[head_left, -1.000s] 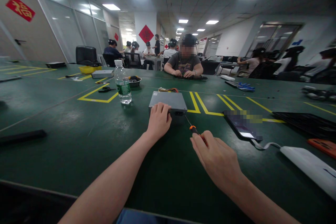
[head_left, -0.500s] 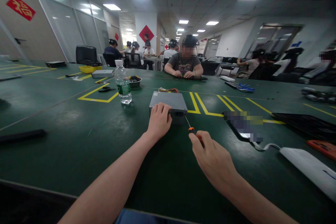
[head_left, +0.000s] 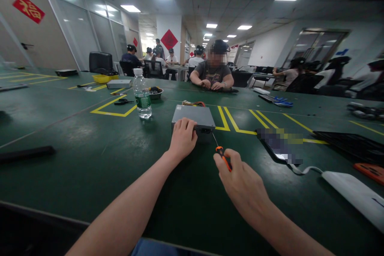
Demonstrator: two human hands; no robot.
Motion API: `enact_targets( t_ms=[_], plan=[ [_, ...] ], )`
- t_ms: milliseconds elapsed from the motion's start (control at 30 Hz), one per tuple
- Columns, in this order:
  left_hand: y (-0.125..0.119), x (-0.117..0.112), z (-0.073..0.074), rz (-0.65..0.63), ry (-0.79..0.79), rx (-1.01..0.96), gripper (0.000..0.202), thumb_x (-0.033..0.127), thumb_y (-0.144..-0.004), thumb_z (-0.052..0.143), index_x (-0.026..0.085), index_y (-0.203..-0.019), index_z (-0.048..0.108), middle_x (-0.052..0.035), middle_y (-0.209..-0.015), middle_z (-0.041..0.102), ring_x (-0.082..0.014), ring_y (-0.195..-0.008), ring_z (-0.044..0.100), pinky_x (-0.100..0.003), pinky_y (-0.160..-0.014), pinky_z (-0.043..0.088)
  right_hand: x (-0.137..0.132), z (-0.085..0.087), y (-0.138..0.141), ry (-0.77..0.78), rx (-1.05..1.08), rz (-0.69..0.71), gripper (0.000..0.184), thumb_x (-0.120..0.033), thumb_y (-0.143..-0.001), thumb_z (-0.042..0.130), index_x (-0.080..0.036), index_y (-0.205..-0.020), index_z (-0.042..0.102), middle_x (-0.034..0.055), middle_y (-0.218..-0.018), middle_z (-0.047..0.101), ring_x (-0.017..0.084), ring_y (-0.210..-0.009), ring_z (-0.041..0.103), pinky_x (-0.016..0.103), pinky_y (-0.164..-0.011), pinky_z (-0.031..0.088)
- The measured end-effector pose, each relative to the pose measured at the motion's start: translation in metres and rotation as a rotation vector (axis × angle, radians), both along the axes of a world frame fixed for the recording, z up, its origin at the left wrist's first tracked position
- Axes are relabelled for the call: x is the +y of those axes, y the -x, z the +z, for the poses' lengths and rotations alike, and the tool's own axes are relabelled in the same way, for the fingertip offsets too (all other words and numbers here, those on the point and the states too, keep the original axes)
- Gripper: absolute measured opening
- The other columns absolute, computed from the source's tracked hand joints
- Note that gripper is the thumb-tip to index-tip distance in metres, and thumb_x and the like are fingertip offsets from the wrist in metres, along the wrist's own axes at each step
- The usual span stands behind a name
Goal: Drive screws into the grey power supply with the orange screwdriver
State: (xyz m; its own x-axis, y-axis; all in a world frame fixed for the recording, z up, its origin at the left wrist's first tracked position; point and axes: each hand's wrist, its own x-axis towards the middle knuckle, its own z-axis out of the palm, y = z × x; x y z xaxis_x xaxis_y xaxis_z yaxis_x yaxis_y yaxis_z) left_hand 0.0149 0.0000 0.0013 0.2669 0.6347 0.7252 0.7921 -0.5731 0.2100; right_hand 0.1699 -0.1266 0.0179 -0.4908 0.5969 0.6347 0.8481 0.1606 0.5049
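A grey computer power supply unit [head_left: 195, 115] lies on the green table in front of me, its power socket facing my side and coloured wires behind it. My left hand [head_left: 183, 138] grips its near left edge, fingers over the top. In my right hand [head_left: 240, 174] is a screwdriver [head_left: 221, 154] with an orange and black handle, held between thumb and fingers. The shaft slants up to the unit's lower right front corner. Its tip is too small to tell exactly what it touches.
A water bottle [head_left: 142, 98] stands left of the unit, near a metal bowl [head_left: 156, 95]. To the right lie a phone [head_left: 277, 148] with a cable, a white power bank-like block [head_left: 352, 196] and a black tray [head_left: 348, 144]. A person [head_left: 213, 73] sits across the table.
My right thumb and fingers have shifted on the screwdriver, so more of its handle shows. My left hand stays on the power supply unit. The whole view has shifted slightly.
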Motion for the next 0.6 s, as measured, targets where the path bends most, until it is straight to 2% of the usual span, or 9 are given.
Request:
enact_targets(
  t_ms=[67, 167, 333, 400, 500, 600],
  plan=[
    [0.000, 0.000, 0.000, 0.000, 0.001, 0.001, 0.023, 0.013, -0.077, 0.046, 0.020, -0.099, 0.048, -0.0064, -0.102, 0.049, -0.0213, -0.096, 0.045, -0.038, -0.086, 0.038, -0.002, 0.000, 0.003, -0.002, -0.023, 0.066, 0.037, 0.001, -0.080, 0.030, -0.015, -0.102, 0.056, 0.0117, -0.091, 0.059, 0.011, -0.058, 0.052, 0.022, -0.052, 0.035],
    [0.000, 0.000, 0.001, 0.001, 0.003, 0.008, 0.023, 0.013, -0.077, 0.046, 0.019, -0.099, 0.048, -0.0065, -0.101, 0.049, -0.0214, -0.096, 0.044, -0.037, -0.086, 0.038, -0.002, 0.001, 0.000, -0.031, -0.021, 0.124, 0.036, 0.000, -0.082, 0.033, -0.014, -0.108, 0.053, 0.0100, -0.093, 0.061, 0.009, -0.058, 0.053, 0.021, -0.052, 0.036],
    [0.001, -0.002, 0.002, 0.003, 0.003, 0.014, 0.022, 0.014, -0.077, 0.046, 0.019, -0.099, 0.048, -0.0069, -0.101, 0.049, -0.0217, -0.095, 0.044, -0.037, -0.086, 0.038, 0.002, 0.004, -0.012, -0.076, 0.046, 0.055, 0.022, -0.024, -0.086, 0.049, -0.015, -0.105, 0.056, 0.0045, -0.087, 0.062, 0.007, -0.052, 0.050, 0.022, -0.048, 0.032],
    [0.000, -0.002, 0.002, 0.005, 0.010, 0.012, 0.022, 0.014, -0.077, 0.046, 0.019, -0.099, 0.048, -0.0069, -0.100, 0.049, -0.0220, -0.095, 0.044, -0.037, -0.085, 0.038, 0.003, 0.004, -0.011, -0.049, 0.069, 0.017, 0.024, -0.029, -0.086, 0.047, -0.017, -0.105, 0.057, 0.0072, -0.093, 0.061, 0.009, -0.055, 0.052, 0.022, -0.049, 0.034],
    [-0.001, -0.002, 0.002, 0.007, 0.021, 0.000, 0.022, 0.014, -0.077, 0.046, 0.020, -0.098, 0.049, -0.0068, -0.100, 0.049, -0.0222, -0.095, 0.045, -0.038, -0.085, 0.038, 0.002, 0.003, -0.005, -0.019, 0.096, 0.033, 0.027, -0.018, -0.086, 0.043, -0.018, -0.111, 0.053, 0.0152, -0.109, 0.054, 0.016, -0.073, 0.057, 0.026, -0.059, 0.043],
    [-0.001, -0.001, 0.001, 0.000, 0.016, -0.004, 0.023, 0.014, -0.077, 0.045, 0.020, -0.099, 0.048, -0.0067, -0.100, 0.050, -0.0221, -0.096, 0.045, -0.038, -0.085, 0.038, 0.001, 0.002, 0.001, 0.004, 0.074, 0.117, 0.036, -0.003, -0.080, 0.037, -0.018, -0.109, 0.053, 0.0157, -0.104, 0.055, 0.022, -0.091, 0.056, 0.034, -0.071, 0.046]
  ],
)
